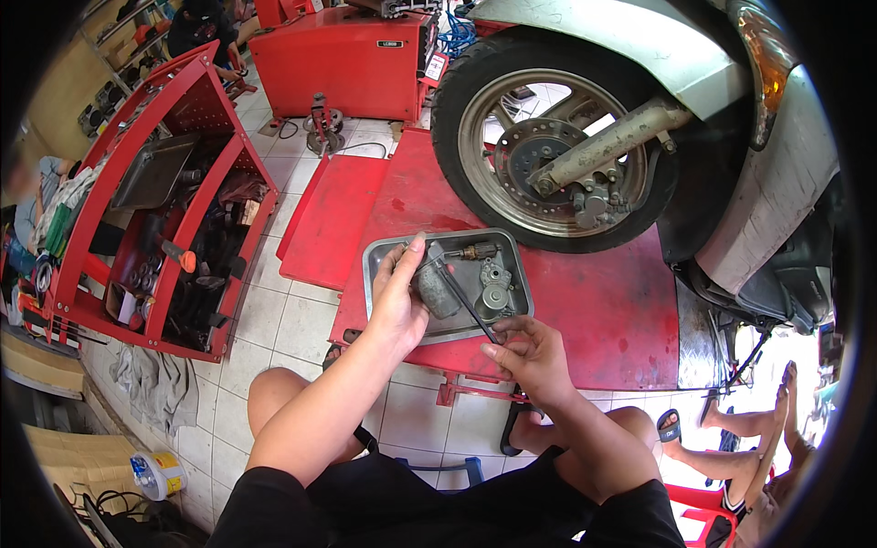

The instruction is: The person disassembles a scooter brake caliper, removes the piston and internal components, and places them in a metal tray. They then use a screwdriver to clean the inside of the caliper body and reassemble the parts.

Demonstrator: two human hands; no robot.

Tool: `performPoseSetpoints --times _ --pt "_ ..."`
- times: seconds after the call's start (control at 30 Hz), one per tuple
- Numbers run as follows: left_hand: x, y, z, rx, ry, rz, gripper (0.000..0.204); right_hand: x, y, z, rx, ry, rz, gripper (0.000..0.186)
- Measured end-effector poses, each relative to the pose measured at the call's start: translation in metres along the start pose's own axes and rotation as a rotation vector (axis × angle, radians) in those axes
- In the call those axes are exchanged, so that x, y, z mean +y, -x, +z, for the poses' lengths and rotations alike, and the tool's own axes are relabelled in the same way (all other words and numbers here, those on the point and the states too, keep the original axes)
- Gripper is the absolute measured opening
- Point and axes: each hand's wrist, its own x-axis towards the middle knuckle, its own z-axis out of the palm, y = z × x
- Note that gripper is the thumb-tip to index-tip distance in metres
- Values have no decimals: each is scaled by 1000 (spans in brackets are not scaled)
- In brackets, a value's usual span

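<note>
My left hand point(399, 297) is closed around a grey, roughly cylindrical metal part point(437, 290), held over the near part of a shallow metal tray point(522, 274). In my right hand point(532, 354), pinched between thumb and fingers, is a thin dark rod point(470, 304). Its far end reaches the upper side of the grey part; whether it goes into it, I cannot tell. Inside the tray lies a metal assembly with a round cap point(494, 299). Beyond it sits a smaller brass-and-dark part point(479, 251).
The tray rests on a red platform point(603, 310), beside a scooter's front wheel point(470, 164). Left stands a red tool cart point(196, 219); behind is a red cabinet point(338, 68). A bucket point(158, 476) and grey cloth point(160, 388) are on the floor. Another person's legs point(731, 443) show at right.
</note>
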Motion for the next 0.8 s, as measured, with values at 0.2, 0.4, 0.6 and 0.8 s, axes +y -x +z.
performPoseSetpoints --times 0.2,0.4,0.6,0.8 --pt "-2 -5 -5 -2 54 -7 35 0 -4 -6 -25 -137 109 29" --pt "-2 -3 -4 -24 105 -18 33 -3 0 2 1 -96 48 28" --pt "-3 -4 -6 -51 100 -10 34 -2 -2 -2 -24 -88 71 30" --pt "-6 -4 -7 -18 77 -26 37 -5 -4 -1 -23 -146 127 32"
